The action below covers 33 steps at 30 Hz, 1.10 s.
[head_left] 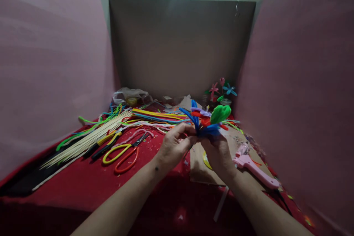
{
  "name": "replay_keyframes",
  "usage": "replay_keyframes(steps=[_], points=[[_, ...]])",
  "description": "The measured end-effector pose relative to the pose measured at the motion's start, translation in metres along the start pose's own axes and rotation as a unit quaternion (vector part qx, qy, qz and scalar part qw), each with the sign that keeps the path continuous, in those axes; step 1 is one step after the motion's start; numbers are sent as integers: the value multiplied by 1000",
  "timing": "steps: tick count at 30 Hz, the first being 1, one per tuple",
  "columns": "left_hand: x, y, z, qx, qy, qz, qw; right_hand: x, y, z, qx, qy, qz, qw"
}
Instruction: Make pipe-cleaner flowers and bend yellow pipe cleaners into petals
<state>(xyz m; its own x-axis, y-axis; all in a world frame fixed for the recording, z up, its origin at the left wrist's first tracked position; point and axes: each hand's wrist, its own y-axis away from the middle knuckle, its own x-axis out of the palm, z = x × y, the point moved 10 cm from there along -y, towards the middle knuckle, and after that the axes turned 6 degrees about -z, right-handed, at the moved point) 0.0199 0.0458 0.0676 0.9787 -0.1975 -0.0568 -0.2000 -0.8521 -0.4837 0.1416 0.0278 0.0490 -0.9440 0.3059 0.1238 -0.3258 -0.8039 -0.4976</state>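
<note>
Between my two hands, above the red cloth, is a blue pipe cleaner flower [195,120] with its petals spread. My left hand [177,141] pinches it at the base from the left. From the right, my right hand [218,151] has its fingers closed around the same base, though its fingertips are partly hidden. Just behind the blue petals show red and purple pipe cleaner petals [204,114] and a green pipe cleaner leaf [220,113]; whether they are in my hand or stand behind it I cannot tell.
Scissors [125,155], pliers [106,145] and a bundle of thin wooden sticks [91,140] lie at left. Loose pipe cleaners [157,115] stretch across the back. A pink glue gun [257,169] rests on a board [204,175] at right. Finished flowers [222,88] stand at the back right.
</note>
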Motion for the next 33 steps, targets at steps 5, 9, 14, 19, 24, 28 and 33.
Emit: replay_keyframes(steps=[5,9,14,19,24,28,33], points=[[-1,-4,20,-116,153,-2,981,14,-1,-21,89,-180,59,978],[10,-3,30,-138,211,47,967,31,7,-32,179,-251,126,943],[1,-2,43,-176,207,-18,962,28,9,-30,203,-264,93,938],[-4,-2,30,-142,159,-54,976,29,9,-25,161,-183,112,963],[1,0,28,-161,161,-35,973,20,3,-25,118,-60,81,988],[4,3,30,-192,169,-30,966,23,5,-27,138,-79,96,983],[2,3,30,-169,171,-59,969,22,6,-35,136,-133,79,979]])
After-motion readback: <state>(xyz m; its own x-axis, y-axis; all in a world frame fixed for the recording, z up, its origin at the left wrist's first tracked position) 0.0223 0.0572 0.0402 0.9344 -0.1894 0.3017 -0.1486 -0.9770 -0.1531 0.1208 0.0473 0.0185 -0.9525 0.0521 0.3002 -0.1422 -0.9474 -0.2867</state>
